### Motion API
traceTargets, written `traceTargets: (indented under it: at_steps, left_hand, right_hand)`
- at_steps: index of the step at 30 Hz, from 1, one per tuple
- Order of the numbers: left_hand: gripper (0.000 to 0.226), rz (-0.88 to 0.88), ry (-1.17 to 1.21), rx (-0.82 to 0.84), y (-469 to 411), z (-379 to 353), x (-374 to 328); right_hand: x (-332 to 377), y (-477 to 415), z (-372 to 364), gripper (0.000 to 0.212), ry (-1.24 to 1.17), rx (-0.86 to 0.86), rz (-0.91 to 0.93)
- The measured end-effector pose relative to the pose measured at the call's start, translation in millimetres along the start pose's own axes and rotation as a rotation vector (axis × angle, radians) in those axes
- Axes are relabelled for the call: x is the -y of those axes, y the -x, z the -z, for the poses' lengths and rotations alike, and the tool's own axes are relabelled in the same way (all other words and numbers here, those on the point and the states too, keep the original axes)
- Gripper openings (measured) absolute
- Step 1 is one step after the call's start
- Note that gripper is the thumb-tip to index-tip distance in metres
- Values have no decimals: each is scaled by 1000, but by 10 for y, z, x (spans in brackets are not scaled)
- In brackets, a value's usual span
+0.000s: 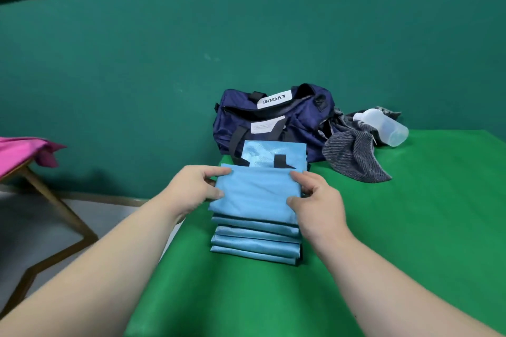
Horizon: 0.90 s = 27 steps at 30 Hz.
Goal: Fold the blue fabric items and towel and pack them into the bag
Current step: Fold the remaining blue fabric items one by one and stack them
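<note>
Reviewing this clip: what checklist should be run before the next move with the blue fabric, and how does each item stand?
1. Grip on top blue piece by left hand and right hand: ok.
2. Squareness of blue stack beneath: ok.
3. Zip of navy bag open: ok.
4. Folding of grey towel: not ok, crumpled.
5. Clearing bottle off the towel: not ok, rests on it.
6. Space inside bag: cannot tell.

One head-worn wide-angle view looks forward and down across the green table (410, 227) — close, its near edge out of frame — toward the teal wall (246, 35).
</note>
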<state>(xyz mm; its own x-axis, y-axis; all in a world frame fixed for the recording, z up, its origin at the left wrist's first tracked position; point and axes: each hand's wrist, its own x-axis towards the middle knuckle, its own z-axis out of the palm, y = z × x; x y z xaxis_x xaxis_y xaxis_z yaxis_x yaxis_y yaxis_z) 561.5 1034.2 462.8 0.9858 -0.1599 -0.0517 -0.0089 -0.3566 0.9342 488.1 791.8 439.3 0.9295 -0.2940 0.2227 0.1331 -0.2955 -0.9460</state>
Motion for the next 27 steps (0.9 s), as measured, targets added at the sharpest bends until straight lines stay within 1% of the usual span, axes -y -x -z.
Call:
traceTargets:
  at_steps: [6, 9, 11, 14, 16, 18, 21, 23, 25, 27]
  left_hand:
    - [54, -78, -53, -9, 8, -77, 254]
    - [56, -174, -28, -26, 9, -86, 213]
    - [56, -230, 2, -41, -5, -65, 131]
    - [54, -259, 95, -62, -26, -31, 39]
    - [54, -263, 136, -65, -55, -43, 9]
    - [55, -235, 125, -60, -108, -77, 45]
    - [56, -158, 15, -26, -192, -132, 234]
    - [54, -127, -17, -8, -226, -161, 336]
    - [51, -137, -34, -12, -217, -182, 332]
    - [52, -158, -120, -1, -194, -184, 317]
  right_hand:
    - [-176, 120, -48, 51, 100, 36, 39]
    - [-146, 137, -39, 51, 97, 7, 39]
    - [-79, 99, -21, 53, 117, -10, 72]
    - [33, 22, 18, 56, 98, -48, 116]
    - [55, -28, 40, 57, 73, -79, 111]
    - [5, -59, 44, 57, 66, -85, 86]
    - [-171, -38, 12, 53, 141, -10, 48]
    - [-278, -11, -9, 52, 174, 28, 33]
    - [-333, -26, -3, 50, 161, 32, 35]
    - [-382, -49, 8, 48, 141, 48, 28]
